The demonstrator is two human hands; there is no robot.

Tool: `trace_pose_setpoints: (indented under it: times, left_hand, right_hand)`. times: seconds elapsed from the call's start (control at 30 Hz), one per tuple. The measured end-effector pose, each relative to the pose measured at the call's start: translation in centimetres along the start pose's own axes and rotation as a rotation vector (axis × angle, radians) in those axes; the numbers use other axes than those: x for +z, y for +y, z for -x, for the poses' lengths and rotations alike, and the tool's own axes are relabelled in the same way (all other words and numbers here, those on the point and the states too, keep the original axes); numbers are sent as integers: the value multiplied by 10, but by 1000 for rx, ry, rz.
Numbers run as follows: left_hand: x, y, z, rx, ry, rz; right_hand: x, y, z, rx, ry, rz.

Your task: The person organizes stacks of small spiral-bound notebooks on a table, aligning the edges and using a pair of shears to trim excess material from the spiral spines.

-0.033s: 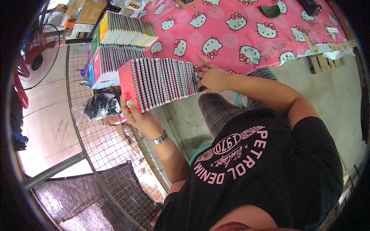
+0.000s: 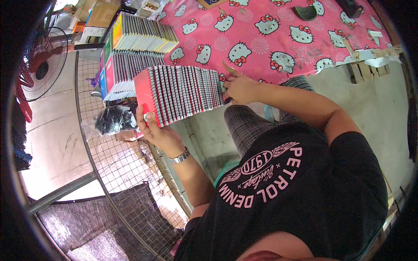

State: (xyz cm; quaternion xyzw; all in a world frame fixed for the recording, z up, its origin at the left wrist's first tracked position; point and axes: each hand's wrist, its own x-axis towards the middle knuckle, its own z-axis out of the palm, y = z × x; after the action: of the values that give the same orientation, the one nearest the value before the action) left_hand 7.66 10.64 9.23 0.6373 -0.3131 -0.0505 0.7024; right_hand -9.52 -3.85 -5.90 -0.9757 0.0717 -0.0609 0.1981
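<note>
Left hand, grip part-open, and right hand, closure unclear, contact opposite ends of the notebook row, apparently steadying it. Any shift calls for even inward pressure.

This looks like a makeshift workroom; whether it belongs to a home or a small shop cannot be told. Bulk stock suggests work: red-covered spiral notebooks massed just off centre toward eleven o'clock, more notebook stacks beyond them, and cardboard boxes farther out. A pink cartoon-cat cloth at one o'clock looks homely. A caged electric fan at ten, a wire-grid panel at eight and bare concrete-like flooring at three look improvised.
</note>
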Motion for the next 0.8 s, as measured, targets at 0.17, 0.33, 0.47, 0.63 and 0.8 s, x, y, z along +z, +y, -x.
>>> trace_pose_setpoints:
  times: [0.17,0.33,0.47,0.63,0.8]
  left_hand:
    - [3,0,-1,-20,-42,24]
    - [-2,9,2,21,-39,-58]
    - [-6,-9,0,-127,-62,414]
    - [-50,-135,-4,-702,-206,549]
    - [-19,-164,4,-888,-427,650]
  right_hand:
    - [14,3,-33,168,-292,-101]
    - [-22,-7,-18,162,-258,-122]
    - [-19,36,24,440,68,117]
    - [-5,28,7,385,284,-151]
    - [43,-39,-41,529,563,-933]
